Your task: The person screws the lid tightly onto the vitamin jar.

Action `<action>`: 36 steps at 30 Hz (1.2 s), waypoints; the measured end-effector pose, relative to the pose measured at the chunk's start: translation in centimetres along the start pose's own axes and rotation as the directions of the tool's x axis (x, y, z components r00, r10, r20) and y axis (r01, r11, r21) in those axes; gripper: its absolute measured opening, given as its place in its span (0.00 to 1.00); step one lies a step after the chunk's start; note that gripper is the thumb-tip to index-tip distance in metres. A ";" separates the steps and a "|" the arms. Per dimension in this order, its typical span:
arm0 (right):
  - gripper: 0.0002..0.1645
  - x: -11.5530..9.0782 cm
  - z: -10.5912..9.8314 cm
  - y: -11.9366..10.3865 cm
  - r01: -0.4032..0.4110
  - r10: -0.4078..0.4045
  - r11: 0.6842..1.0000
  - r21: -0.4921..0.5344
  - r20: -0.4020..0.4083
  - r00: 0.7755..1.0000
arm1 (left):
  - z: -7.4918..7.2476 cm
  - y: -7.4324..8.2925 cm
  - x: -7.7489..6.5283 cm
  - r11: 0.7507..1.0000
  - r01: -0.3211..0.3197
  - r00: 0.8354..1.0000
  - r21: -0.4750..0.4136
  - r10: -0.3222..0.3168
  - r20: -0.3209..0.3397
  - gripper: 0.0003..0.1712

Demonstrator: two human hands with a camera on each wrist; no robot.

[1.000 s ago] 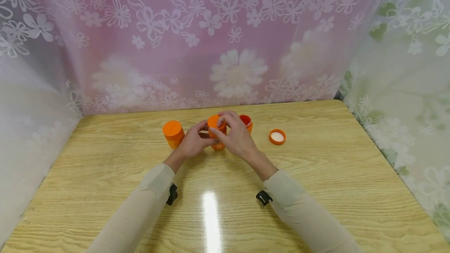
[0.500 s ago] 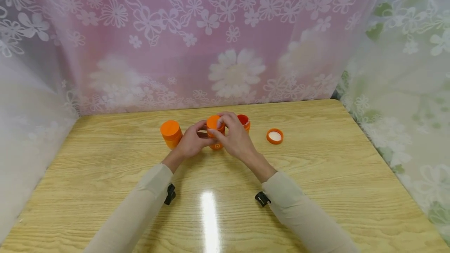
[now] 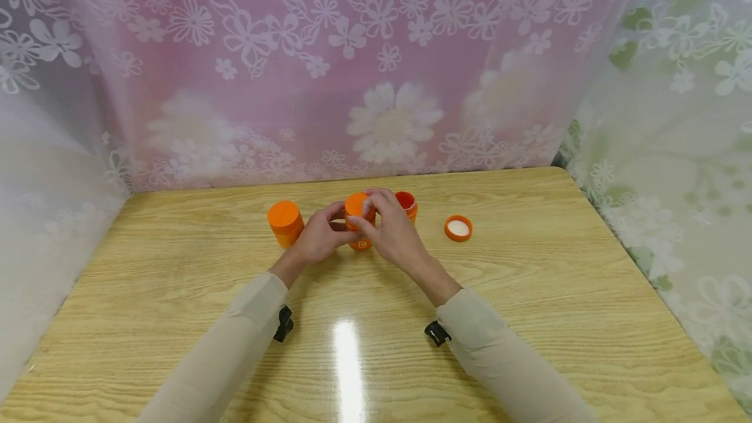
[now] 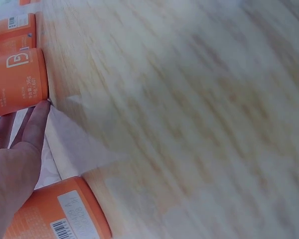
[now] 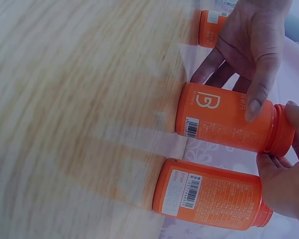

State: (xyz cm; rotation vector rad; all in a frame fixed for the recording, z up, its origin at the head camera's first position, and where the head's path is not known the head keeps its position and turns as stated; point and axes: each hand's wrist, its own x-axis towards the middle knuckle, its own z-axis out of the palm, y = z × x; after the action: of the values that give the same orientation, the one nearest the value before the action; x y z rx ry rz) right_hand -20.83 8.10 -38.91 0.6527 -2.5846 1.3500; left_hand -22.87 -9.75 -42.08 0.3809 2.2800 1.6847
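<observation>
Between both hands an orange supplement bottle point(image 5: 222, 117) stands upright on the table, its orange lid point(image 3: 356, 203) in place. My left hand point(image 3: 320, 237) grips the bottle's body from the left, thumb across the front in the right wrist view. Thumb and fingers of my right hand point(image 3: 396, 230) pinch the lid from the right. Just right of it stands a second bottle point(image 5: 207, 194) with no lid, partly hidden behind the right hand in the head view. A third, lidded bottle point(image 3: 286, 220) stands beside the left hand.
A loose orange lid point(image 3: 458, 228) lies on the right with its white inside facing up. The wooden table point(image 3: 529, 292) ends at a pink floral curtain point(image 3: 317, 83) behind, with pale curtains at both sides. A light reflection shows on the tabletop in front.
The whole head view has shifted slightly, with things appearing a little further left. Both hands keep their hold on the middle bottle and its lid, with no clear turn visible.
</observation>
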 end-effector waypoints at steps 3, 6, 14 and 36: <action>0.16 0.0 0.0 0.0 -0.005 0.005 1.000 -0.002 0.008 1.000 | -0.1 0.0 0.0 1.000 0.005 1.000 0.006 -0.005 0.005 0.36; 0.16 0.1 -0.1 -0.2 -0.019 0.019 1.000 0.000 0.021 1.000 | -0.1 -0.1 -0.1 1.000 -0.002 1.000 0.011 0.002 0.003 0.36; 0.17 0.6 -1.0 -1.3 -0.042 0.052 0.993 -0.114 0.090 0.995 | 0.0 -0.3 -0.1 0.999 -0.021 1.000 0.025 0.021 -0.016 0.34; 0.24 4.1 -2.4 -4.9 0.094 0.131 0.849 -0.519 0.379 0.916 | 0.1 -0.4 0.1 1.000 -0.019 1.000 0.014 0.020 -0.021 0.32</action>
State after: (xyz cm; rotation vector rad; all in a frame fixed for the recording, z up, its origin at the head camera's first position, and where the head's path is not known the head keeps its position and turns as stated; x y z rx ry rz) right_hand -22.50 6.40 -32.53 0.8668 -3.0870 0.4636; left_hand -22.97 -9.75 -42.52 0.3915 2.3112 1.6912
